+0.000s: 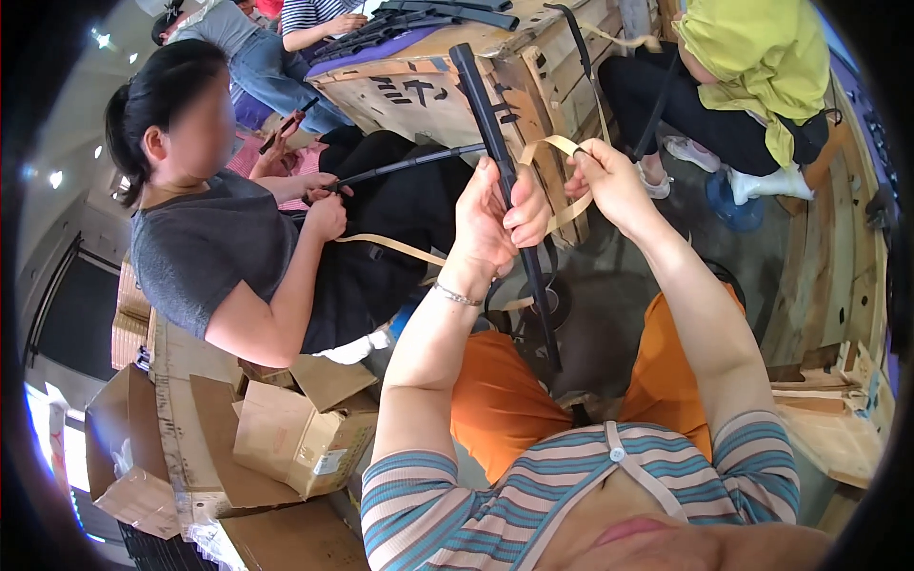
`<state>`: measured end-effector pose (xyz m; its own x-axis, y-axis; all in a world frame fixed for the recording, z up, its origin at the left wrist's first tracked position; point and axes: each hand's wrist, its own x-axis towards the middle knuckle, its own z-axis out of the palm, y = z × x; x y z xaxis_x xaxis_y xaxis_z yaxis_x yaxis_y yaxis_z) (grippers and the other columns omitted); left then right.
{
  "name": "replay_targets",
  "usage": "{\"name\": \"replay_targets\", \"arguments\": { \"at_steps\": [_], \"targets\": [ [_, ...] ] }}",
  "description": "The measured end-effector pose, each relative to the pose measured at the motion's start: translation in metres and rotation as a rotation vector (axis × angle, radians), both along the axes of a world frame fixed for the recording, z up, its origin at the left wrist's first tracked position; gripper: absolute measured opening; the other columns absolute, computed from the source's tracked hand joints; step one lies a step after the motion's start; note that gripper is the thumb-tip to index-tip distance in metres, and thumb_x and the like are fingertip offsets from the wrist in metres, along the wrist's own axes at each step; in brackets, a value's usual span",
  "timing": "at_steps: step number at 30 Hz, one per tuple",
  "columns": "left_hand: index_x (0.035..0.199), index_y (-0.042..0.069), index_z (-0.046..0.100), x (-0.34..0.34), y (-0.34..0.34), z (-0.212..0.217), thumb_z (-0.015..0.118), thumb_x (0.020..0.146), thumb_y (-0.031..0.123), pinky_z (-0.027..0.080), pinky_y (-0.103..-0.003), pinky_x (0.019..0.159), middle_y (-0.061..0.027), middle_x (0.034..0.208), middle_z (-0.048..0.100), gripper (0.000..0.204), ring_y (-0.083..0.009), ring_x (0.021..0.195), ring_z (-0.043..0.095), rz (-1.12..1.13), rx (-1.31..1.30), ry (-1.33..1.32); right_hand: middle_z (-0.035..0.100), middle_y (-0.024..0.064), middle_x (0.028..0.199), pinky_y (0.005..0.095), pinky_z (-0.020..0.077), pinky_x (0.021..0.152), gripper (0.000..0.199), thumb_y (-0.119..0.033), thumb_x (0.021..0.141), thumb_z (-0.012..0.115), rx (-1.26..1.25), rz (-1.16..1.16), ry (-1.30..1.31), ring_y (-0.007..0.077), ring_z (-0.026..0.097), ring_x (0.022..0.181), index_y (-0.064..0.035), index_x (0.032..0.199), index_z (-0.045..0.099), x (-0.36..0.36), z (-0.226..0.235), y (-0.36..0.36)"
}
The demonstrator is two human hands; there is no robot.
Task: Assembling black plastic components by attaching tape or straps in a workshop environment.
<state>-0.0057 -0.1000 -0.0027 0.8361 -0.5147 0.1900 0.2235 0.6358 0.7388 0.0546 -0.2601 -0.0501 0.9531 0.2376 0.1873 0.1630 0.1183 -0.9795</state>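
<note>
My left hand (pixel 490 219) is wrapped round a long black rod (pixel 482 109), thicker at its top end and slanting down toward my knees. Just right of it, my right hand (pixel 611 183) pinches a tan strip (pixel 549 143) between thumb and fingers. The strip bends in a loop between the rod and my right hand, and a length of it hangs below. Part of the strip near the rod is hidden behind my left fingers.
To my left, a co-worker (pixel 238 228) holds another black rod (pixel 409 164). Ahead stands a wooden crate (pixel 419 100) with black rods (pixel 409 24) on top. Another person (pixel 752 76) sits at the right. Open cardboard boxes (pixel 276 433) lie at the lower left.
</note>
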Motion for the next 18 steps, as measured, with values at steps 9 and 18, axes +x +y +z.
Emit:
{"name": "replay_targets", "arguments": {
  "at_steps": [9,18],
  "targets": [
    [0.059,0.013,0.035,0.002,0.007,-0.004,0.038,0.087,0.057,0.023,-0.022,0.034,0.0040,0.044,0.030,0.052,-0.0093,0.037,0.028,-0.005,-0.019,0.048,0.034,-0.0075,0.061,0.0175,0.0256,0.045,0.013,-0.016,0.093,0.044,0.246,0.152,0.189,0.0019,0.030,0.050,-0.0061,0.089,0.051,-0.017,0.021,0.000],
    [0.054,0.014,0.032,-0.003,-0.013,-0.016,0.050,0.088,0.037,0.021,-0.024,0.031,0.0022,0.040,0.029,0.045,-0.0108,0.030,0.028,0.055,0.301,0.060,0.042,-0.0089,0.065,0.0146,0.0221,0.042,0.029,-0.022,0.086,0.060,0.384,0.461,0.154,-0.0012,0.030,0.049,-0.0040,0.109,0.054,-0.020,0.040,-0.012]
  ]
}}
